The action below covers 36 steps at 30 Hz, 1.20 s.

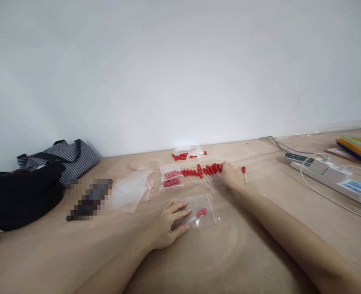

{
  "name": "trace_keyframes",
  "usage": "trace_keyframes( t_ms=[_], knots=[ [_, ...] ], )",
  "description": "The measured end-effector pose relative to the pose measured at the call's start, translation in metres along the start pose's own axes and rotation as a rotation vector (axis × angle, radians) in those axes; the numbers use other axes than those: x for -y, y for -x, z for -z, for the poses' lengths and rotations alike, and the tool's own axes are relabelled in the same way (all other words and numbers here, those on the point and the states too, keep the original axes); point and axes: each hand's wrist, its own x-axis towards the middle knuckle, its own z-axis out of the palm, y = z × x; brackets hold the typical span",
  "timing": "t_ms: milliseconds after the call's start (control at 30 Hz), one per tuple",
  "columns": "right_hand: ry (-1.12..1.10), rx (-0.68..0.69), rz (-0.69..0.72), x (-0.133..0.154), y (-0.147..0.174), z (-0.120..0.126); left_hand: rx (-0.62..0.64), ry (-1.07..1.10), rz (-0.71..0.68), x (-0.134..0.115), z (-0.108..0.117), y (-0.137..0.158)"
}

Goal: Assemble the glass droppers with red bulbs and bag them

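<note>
My left hand lies with fingers spread on a clear zip bag, pressing its left part to the table. A red rubber bulb shows inside that bag, seemingly of a dropper. My right hand is at the right end of a row of glass droppers with red bulbs, its fingers closed at one bulb; the fingertips are partly hidden. One lone dropper lies to the right of this hand. Behind my left hand sits a filled zip bag of red-bulbed droppers.
Flat clear bags lie at the left. Loose red bulbs and another clear bag are near the wall. A power strip with cables stands right; a black bag and striped bag are at the left.
</note>
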Motion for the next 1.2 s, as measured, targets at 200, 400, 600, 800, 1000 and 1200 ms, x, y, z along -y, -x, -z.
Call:
trace_keyframes(
  t_ms=[200,400,600,800,1000,1200],
  knots=[
    [-0.063,-0.002,0.062,0.006,0.007,0.01,0.009,0.003,0.018,-0.006,0.005,-0.001],
    [-0.607,0.091,0.155,-0.005,0.041,0.019,-0.012,0.011,0.006,-0.004,0.003,-0.001],
    [-0.895,0.159,0.016,-0.012,0.072,0.01,0.022,0.008,0.04,-0.01,0.007,-0.001],
    [-1.139,0.186,-0.146,-0.001,0.082,0.001,0.001,0.025,0.028,-0.013,0.009,-0.001],
    [-1.189,0.364,-0.11,0.008,0.095,-0.002,0.006,0.009,0.063,-0.013,0.008,-0.001],
    [-1.044,0.483,-0.085,0.011,0.1,0.0,-0.013,0.006,0.032,-0.01,0.006,0.0]
  ],
)
